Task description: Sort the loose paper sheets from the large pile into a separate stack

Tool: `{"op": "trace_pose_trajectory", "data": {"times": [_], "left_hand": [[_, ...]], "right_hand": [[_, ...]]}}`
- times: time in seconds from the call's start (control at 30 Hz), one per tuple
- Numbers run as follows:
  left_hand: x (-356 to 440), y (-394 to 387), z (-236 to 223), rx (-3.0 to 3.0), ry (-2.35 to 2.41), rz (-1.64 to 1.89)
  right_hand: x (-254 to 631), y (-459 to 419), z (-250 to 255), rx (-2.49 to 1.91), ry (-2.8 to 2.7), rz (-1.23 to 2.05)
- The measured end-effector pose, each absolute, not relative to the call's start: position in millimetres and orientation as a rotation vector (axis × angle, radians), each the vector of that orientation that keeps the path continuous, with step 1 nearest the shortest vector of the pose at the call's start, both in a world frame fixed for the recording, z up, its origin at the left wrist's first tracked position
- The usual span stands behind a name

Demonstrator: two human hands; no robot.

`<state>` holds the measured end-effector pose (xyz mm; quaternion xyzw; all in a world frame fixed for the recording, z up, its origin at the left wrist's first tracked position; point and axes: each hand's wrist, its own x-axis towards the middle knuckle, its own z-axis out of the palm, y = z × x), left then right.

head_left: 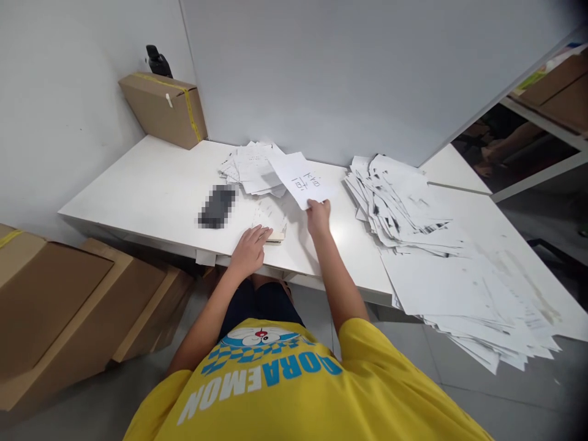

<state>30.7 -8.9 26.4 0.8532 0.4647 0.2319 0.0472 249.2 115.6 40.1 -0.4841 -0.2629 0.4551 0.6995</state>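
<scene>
My right hand (pixel 318 215) pinches the lower corner of a white sheet of paper (pixel 294 174) with large dark handwriting, raised above the table. A small pad of paper (pixel 273 215) with a cream edge lies near the table's front edge. My left hand (pixel 250 248) rests at its near left corner, fingers stretched out. Just behind the pad spreads a loose pile of written papers (pixel 252 168), partly covered by the held sheet. To the left of the pad is a dark rectangular object (pixel 217 207), blurred by pixels.
On the right of the white table (pixel 133 184) lies a thick stack of marked papers (pixel 399 202); more sheets (pixel 459 294) fan over the front edge. A taped cardboard box (pixel 165 110) stands at the back left. Large cartons (pixel 68 306) stand on the floor at left.
</scene>
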Motion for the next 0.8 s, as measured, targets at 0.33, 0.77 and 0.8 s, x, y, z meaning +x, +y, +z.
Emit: {"op": "trace_pose_trajectory", "data": {"times": [0.33, 0.77, 0.8], "left_hand": [[36.5, -11.3, 26.5, 2.602, 1.571, 0.685], [34.6, 5.7, 25.4, 2.662, 1.567, 0.752], [34.6, 5.7, 26.0, 2.664, 1.57, 0.748]], "right_hand": [[156.4, 147.4, 72.1, -1.108, -0.656, 1.358], [453.2, 97.1, 70.2, -2.039, -1.103, 0.056], [477.7, 103.6, 73.3, -2.152, -1.137, 0.043]]}}
